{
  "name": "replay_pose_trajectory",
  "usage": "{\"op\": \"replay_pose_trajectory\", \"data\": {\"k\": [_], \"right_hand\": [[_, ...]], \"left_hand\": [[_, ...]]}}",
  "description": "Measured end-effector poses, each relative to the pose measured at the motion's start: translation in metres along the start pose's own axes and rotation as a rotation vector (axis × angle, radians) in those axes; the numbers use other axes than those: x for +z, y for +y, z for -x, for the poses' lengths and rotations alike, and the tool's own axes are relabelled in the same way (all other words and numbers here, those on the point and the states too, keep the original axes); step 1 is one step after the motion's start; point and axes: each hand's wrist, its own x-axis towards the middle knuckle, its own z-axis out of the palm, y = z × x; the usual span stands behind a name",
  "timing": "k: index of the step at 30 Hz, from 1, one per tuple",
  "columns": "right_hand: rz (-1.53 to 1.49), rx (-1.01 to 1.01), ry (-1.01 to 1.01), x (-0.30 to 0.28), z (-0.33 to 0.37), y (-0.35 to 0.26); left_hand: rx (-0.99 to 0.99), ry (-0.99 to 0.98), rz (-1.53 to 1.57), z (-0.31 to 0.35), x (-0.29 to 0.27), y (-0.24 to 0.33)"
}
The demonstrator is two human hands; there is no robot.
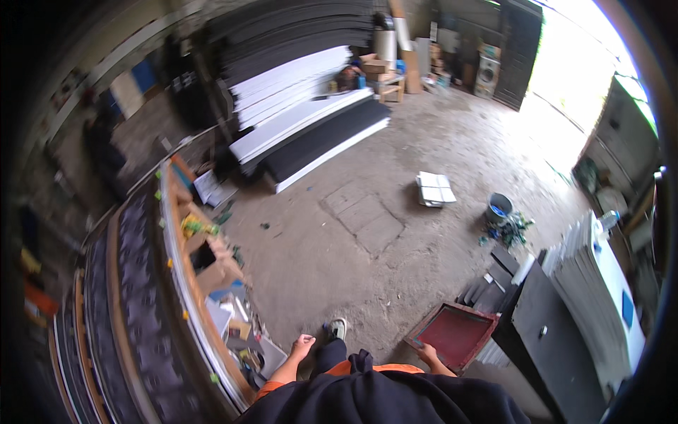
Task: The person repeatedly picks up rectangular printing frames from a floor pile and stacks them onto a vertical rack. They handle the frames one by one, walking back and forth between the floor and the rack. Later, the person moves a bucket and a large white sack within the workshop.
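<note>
My right hand (427,352) grips the near left edge of a shallow, dark red framed panel (455,332), which looks like a tray or a screen frame. The panel hangs tilted at my right side, close to some dark sheets (484,290). My left hand (304,345) is in the air low on the left, with its fingers curled together. Whether anything small is between those fingers I cannot make out. Just right of it, a shoe (337,328) shows on the concrete floor.
Black and white sheets (304,134) are stacked at the back left. A long workbench (198,311) runs along the left, beside cardboard boxes. On the floor stand a bundle of white sheets (435,189) and a bucket (498,206). Upright boards (565,318) lean at right.
</note>
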Motion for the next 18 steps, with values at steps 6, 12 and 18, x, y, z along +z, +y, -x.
{"op": "replay_pose_trajectory", "data": {"k": [6,12,18], "right_hand": [[-0.513,0.608,0.112,0.030,0.068,-0.021],[-0.884,0.859,0.487,0.094,0.103,-0.094],[-1.104,1.265,0.926,0.229,0.078,-0.114]], "left_hand": [[0.237,-0.229,-0.295,-0.138,-0.020,0.104],[0.625,-0.582,-0.576,-0.215,0.044,0.247],[0.849,-1.041,-0.570,-0.177,0.160,0.351]]}}
